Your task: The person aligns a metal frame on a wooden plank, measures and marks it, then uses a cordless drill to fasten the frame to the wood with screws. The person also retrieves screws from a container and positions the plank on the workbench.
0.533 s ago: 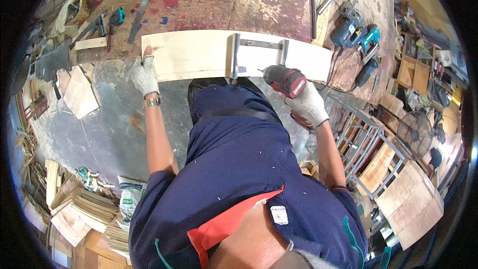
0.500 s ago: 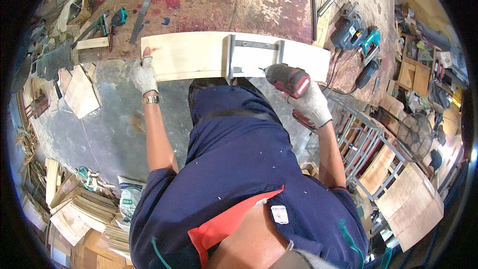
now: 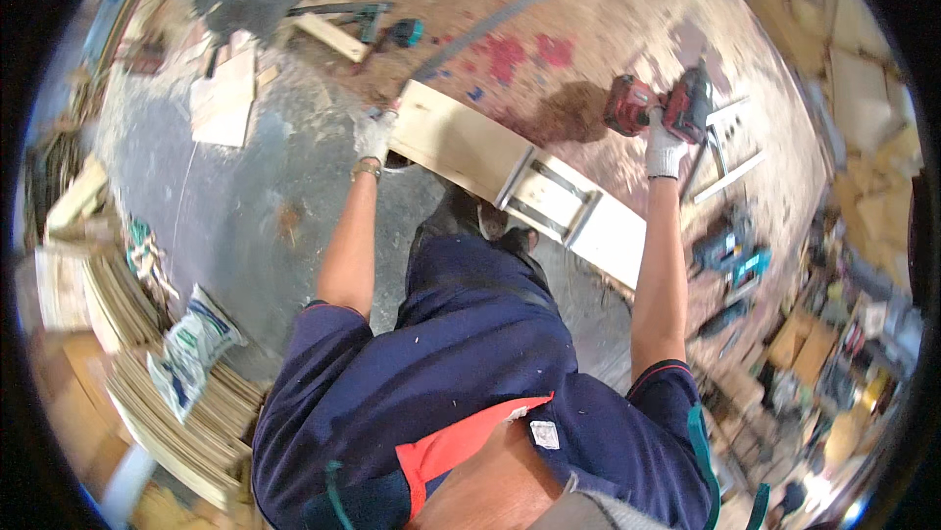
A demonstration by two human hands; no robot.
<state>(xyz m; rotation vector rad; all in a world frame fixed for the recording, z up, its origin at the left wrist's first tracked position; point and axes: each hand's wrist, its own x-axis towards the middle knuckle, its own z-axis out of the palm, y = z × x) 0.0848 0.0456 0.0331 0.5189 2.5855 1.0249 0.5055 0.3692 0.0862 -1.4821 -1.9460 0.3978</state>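
Observation:
My left hand (image 3: 373, 134), in a pale work glove, is closed on the left end of a light wooden board (image 3: 453, 138). A grey metal frame (image 3: 552, 199) lies across the board's right part. My right hand (image 3: 666, 151), gloved too, grips a red and black cordless drill (image 3: 689, 103) and holds it out over the workbench, beyond the board. The drill's tip points away from me, and motion blurs it somewhat. Part of the board's right end is hidden by my right forearm.
On the stained workbench (image 3: 588, 40) lie a long metal ruler (image 3: 520, 8), another metal frame (image 3: 723, 152) and several blue-green power tools (image 3: 727, 248). Stacked wood strips (image 3: 176, 412) and a white plastic bag (image 3: 191, 349) are at lower left. A pale panel (image 3: 223, 103) lies at left.
My right hand has carried the drill off the board, forward and right over the workbench. My left hand stays at the board's left end. The view has turned, so the board appears slanted.

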